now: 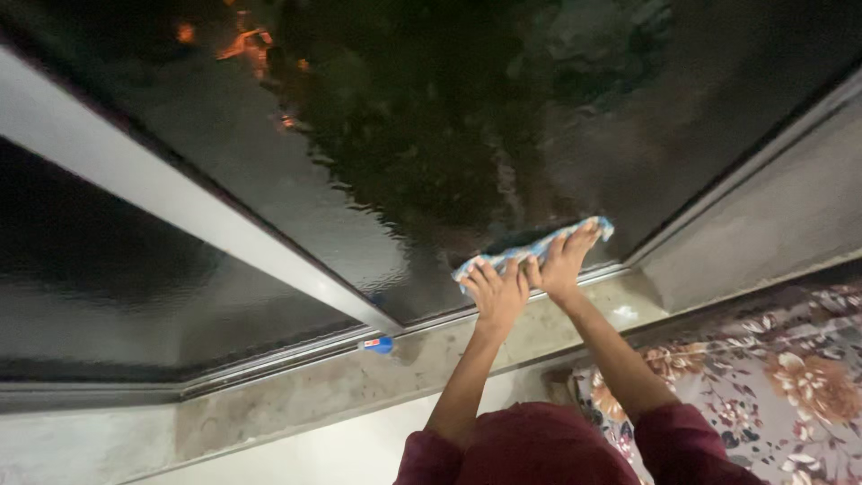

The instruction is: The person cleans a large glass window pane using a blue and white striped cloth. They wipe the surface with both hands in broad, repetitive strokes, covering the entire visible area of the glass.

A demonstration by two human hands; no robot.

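Both my hands press a blue and white cloth (539, 247) flat against the lower edge of a dark textured window pane (422, 135). My left hand (496, 292) lies on the cloth's left end, fingers spread. My right hand (566, 260) covers the cloth's right part, fingers pointing up and right. Dark red sleeves cover my upper arms at the bottom of the view.
A pale metal window frame bar (180, 202) runs diagonally across the left. A small blue and white object (379, 344) lies on the stone sill (314, 386). A floral fabric (772, 386) sits at the lower right beside a grey wall (772, 216).
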